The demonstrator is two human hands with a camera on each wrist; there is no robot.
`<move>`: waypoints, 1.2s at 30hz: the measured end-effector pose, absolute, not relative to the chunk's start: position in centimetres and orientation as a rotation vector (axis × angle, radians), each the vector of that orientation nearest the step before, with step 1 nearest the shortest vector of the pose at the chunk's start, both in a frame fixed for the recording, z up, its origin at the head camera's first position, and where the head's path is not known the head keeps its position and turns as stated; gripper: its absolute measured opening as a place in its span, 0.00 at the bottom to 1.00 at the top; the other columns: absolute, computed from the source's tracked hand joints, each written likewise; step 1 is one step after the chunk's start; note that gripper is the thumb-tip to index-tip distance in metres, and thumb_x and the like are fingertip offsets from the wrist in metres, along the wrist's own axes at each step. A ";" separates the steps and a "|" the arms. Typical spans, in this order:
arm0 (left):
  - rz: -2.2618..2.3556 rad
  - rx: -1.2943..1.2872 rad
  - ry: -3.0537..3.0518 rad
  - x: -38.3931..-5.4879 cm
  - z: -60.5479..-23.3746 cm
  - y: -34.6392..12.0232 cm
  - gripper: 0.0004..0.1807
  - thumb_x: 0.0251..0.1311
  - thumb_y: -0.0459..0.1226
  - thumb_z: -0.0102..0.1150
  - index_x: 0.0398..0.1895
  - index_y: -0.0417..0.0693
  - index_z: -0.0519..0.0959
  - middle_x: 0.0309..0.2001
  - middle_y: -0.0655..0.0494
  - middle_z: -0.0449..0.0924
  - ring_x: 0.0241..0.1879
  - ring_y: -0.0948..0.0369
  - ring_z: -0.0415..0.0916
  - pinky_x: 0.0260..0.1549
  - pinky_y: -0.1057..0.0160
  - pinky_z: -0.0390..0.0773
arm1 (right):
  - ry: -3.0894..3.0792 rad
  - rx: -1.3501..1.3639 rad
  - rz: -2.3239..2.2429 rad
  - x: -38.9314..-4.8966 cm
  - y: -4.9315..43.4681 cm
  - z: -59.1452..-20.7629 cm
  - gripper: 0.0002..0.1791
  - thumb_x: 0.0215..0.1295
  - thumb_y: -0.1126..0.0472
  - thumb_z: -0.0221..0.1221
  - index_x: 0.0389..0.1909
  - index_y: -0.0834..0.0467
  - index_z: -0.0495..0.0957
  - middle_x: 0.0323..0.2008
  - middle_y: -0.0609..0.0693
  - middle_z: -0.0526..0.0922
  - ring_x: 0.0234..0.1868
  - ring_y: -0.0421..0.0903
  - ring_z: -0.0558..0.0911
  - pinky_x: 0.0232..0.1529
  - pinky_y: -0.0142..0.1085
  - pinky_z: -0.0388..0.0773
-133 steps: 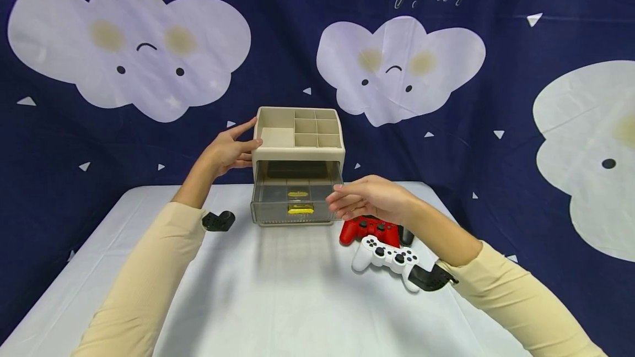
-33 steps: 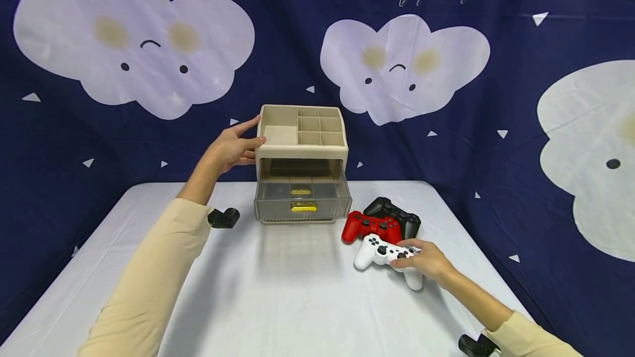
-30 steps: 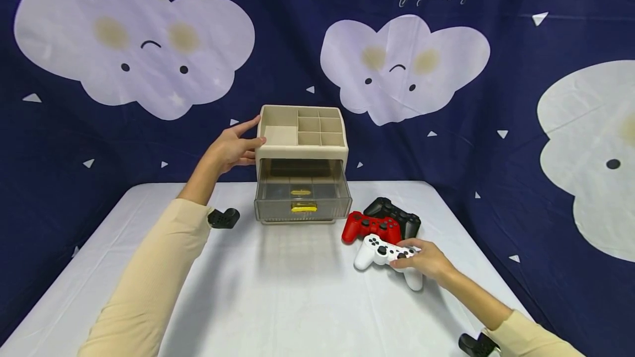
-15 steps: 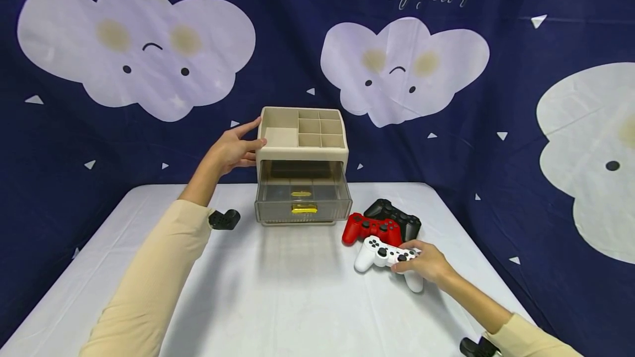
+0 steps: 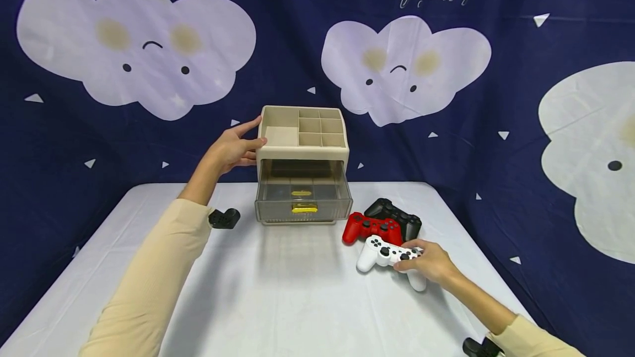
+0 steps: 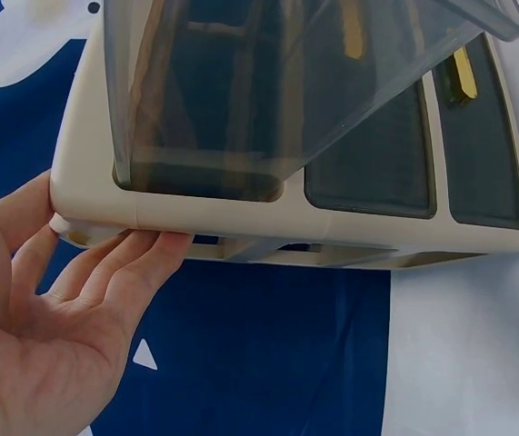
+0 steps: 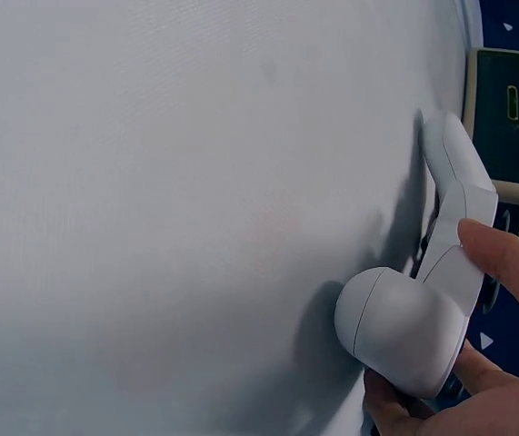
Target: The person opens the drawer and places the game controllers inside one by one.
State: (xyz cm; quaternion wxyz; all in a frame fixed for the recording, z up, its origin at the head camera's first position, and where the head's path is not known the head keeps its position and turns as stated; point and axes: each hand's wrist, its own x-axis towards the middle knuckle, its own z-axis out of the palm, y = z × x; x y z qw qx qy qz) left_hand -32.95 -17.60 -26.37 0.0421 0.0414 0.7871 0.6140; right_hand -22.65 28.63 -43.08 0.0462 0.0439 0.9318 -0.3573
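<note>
white controller (image 5: pixel 384 258) lies to the right of the drawer unit (image 5: pixel 303 153) and nearer the person. right hand (image 5: pixel 430 262) pinches the white controller's right half, thumb at the near edge, fingers at the far edge; the left handle is outside the grip, on the side toward the drawer unit. cannot tell if the white controller is clear of the table (image 5: pixel 297 307). left hand (image 5: pixel 229 149) spread against the drawer unit's left side, thumb on its top rim. see-through drawer (image 5: pixel 275 211) juts from the drawer unit's front. red controller (image 5: pixel 372 229) just right of the drawer unit, black controller (image 5: pixel 393 214) farther right.
</note>
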 end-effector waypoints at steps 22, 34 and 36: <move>1.858 0.141 2.423 -33.0 -26.5 -17.7 0.41 0.74 0.42 0.58 0.81 0.75 0.47 0.75 0.39 0.60 0.60 0.43 0.79 0.60 0.49 0.80 | 2.898 0.023 -1.065 -24.4 28.6 -36.0 0.38 0.47 0.45 0.78 0.59 0.59 0.81 0.46 0.61 0.84 0.43 0.51 0.79 0.36 0.35 0.72; 1.858 0.141 2.427 -33.1 -26.5 -17.6 0.41 0.74 0.42 0.57 0.81 0.74 0.47 0.72 0.37 0.65 0.60 0.42 0.79 0.60 0.48 0.80 | 2.909 -0.008 -1.135 -25.8 28.0 -32.4 0.38 0.49 0.43 0.77 0.60 0.57 0.80 0.44 0.58 0.85 0.44 0.51 0.79 0.39 0.36 0.72; 1.858 0.142 2.424 -33.1 -26.5 -17.6 0.41 0.74 0.42 0.57 0.81 0.74 0.47 0.72 0.37 0.64 0.60 0.42 0.79 0.60 0.48 0.80 | 2.916 -0.019 -1.140 -25.9 27.9 -32.0 0.38 0.50 0.43 0.76 0.61 0.56 0.80 0.50 0.60 0.84 0.48 0.54 0.79 0.43 0.39 0.74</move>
